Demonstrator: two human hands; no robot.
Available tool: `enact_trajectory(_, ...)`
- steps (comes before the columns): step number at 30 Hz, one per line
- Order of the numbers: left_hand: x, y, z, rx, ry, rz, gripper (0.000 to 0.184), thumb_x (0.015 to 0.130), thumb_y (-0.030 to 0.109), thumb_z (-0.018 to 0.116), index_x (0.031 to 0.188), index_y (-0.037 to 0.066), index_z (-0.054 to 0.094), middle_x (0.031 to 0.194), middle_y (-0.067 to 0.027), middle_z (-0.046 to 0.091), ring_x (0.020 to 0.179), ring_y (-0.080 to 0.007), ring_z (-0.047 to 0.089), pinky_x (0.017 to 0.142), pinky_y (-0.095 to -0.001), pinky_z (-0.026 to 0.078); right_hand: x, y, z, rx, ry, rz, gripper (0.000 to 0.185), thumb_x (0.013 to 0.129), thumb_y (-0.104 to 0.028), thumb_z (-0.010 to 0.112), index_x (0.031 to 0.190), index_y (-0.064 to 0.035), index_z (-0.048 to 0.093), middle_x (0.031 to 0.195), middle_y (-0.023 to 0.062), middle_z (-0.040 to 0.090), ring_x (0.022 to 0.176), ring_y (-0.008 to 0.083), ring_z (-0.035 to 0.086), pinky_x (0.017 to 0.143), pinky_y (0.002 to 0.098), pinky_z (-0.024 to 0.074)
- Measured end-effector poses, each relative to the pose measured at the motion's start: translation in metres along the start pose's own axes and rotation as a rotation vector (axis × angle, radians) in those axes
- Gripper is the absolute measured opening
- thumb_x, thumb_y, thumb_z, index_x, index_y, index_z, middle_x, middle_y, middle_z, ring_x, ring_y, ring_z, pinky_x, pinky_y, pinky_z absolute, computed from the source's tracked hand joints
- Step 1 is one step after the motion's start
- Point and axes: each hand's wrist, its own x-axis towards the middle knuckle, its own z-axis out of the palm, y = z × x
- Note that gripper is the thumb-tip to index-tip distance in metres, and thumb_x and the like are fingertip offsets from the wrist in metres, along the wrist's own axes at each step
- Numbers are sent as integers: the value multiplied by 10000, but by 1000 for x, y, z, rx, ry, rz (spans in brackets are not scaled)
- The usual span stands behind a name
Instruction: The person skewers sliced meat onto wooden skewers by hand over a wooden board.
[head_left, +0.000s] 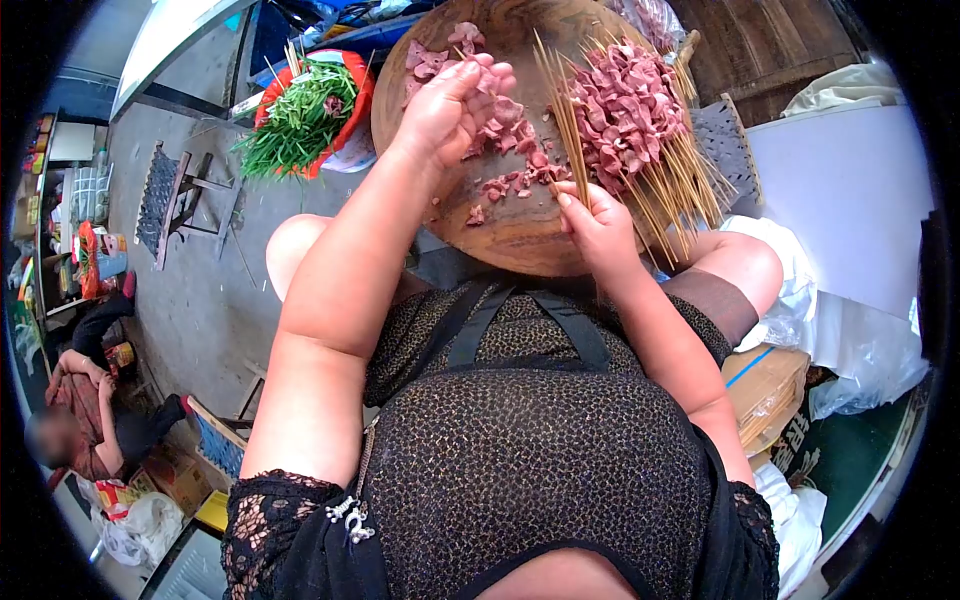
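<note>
My left hand (455, 110) is over the left part of a round wooden board (500, 235), palm turned inward. Its fingers curl loosely, and I see nothing held in them. Around and below it lie loose slices of pinkish meat (510, 135). At the board's front edge my right hand (600, 225) is closed on a bundle of thin bamboo skewers (570, 120), which point up and away from me. Beside it on the right, a heap of meat skewers (630, 110) lies with bare stick ends toward me.
Left of the board stands a red-rimmed container (358, 95) of cut green vegetables (300, 115). A low stool (160, 205) is on the floor further left. Another person (90, 410) sits at lower left. Cardboard (765, 395) and plastic bags (870, 360) are at my right.
</note>
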Motion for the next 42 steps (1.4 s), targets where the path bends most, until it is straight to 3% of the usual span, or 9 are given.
enact_trajectory(6,-3,23,4,214,-28,-53,324,918,222,468,1164,11,453,1113,-158,561,998,-250,573,854,-362,483,2,-15,-1,175,6,-10,190,879,-115,532,1029,-12,586,668,-37,502,581,34,442,526,173,359)
enact_trajectory(12,4,43,-32,1191,45,255,207,825,137,603,989,11,621,906,-50,650,812,-99,578,758,-235,455,1,-14,-19,222,57,-33,208,884,-125,522,1051,-7,557,666,-26,510,554,33,437,497,164,340)
enact_trajectory(15,-6,45,-31,1726,103,220,131,732,128,653,849,71,668,740,-81,646,682,-152,603,676,-288,473,-4,-19,-21,215,75,26,208,885,-123,518,1053,-7,555,668,-25,511,550,35,434,494,165,337)
enact_trajectory(18,-6,56,-39,1888,118,178,156,704,162,631,833,84,671,811,-129,645,778,-271,619,709,-355,483,-4,-14,-24,213,87,22,210,884,-123,519,1055,-6,554,670,-23,512,550,35,433,493,165,332)
enact_trajectory(23,-11,40,-39,2080,-13,99,159,647,177,665,772,79,667,798,-143,637,786,-292,613,707,-386,483,-6,-17,-24,215,64,39,209,883,-125,523,1054,-9,553,669,-24,513,545,33,426,488,164,323)
enact_trajectory(30,-16,34,-28,1912,2,151,140,664,176,651,736,56,639,706,-140,619,659,-263,609,616,-371,475,-5,-18,-20,211,39,48,204,882,-126,525,1047,-9,553,668,-25,513,543,32,427,488,163,327)
enact_trajectory(32,-17,44,-20,1558,50,67,146,764,138,626,865,34,629,744,-69,647,649,-131,598,580,-254,472,-3,-13,-20,234,44,36,202,882,-128,526,1043,-12,560,666,-29,511,543,31,430,484,164,327)
enact_trajectory(34,-10,43,-24,1169,37,73,187,820,110,588,989,31,587,852,-74,646,694,-120,610,600,-230,491,-6,-19,-18,216,44,48,202,880,-131,530,1041,-15,564,661,-31,510,544,30,431,483,165,326)
enact_trajectory(42,2,39,-20,202,111,8,229,889,123,509,1077,-7,519,1015,-154,607,906,-249,623,796,-351,537,-14,-24,-16,100,-66,131,204,871,-156,550,1021,-23,589,641,-39,503,539,25,421,484,165,317)
